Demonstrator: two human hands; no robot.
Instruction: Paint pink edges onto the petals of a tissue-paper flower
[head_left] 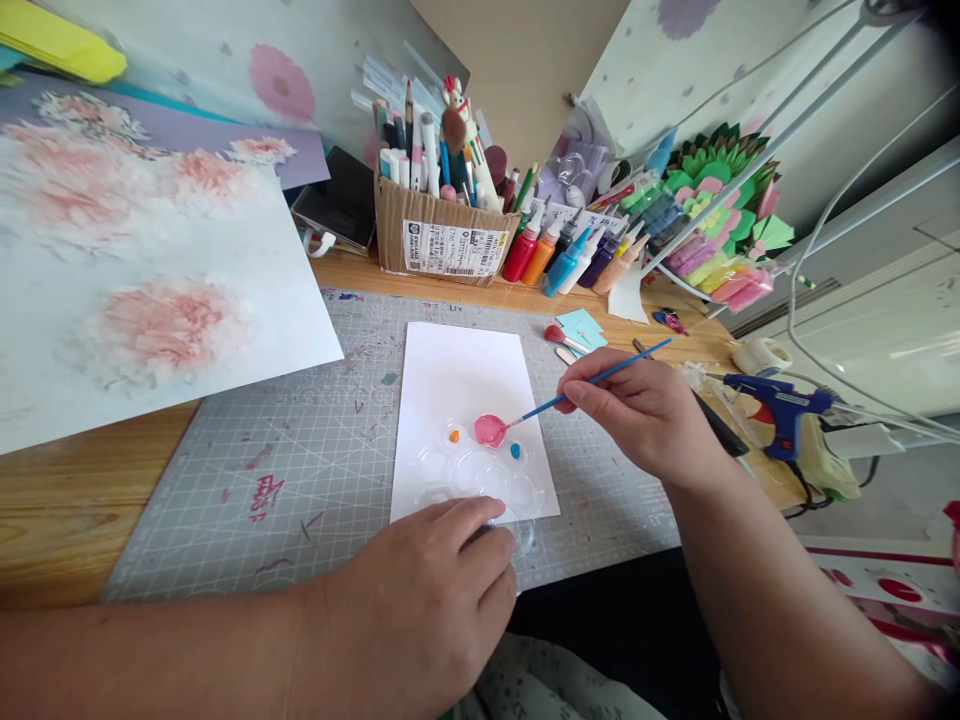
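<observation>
In my right hand [630,410] a thin blue paintbrush [600,378] is pinched, slanting down to the left. Its tip meets a well of pink paint [491,430] in a clear plastic palette [484,472]. Small dabs of orange paint [454,436] and blue paint [515,451] sit in wells on either side of the pink. My left hand [450,580] grips the palette's near edge, index finger over the rim and the other fingers curled; its thumb is hidden. Under the palette lies a white sheet of paper [461,365].
A grey cutting mat [300,470] covers the desk. Large paper with pink-white flowers [169,330] lies left. Behind stand a cardboard box [390,225] of pens and several paint bottles [566,262]. A blue glue gun [784,405] and a makeup-type brush [559,335] lie right.
</observation>
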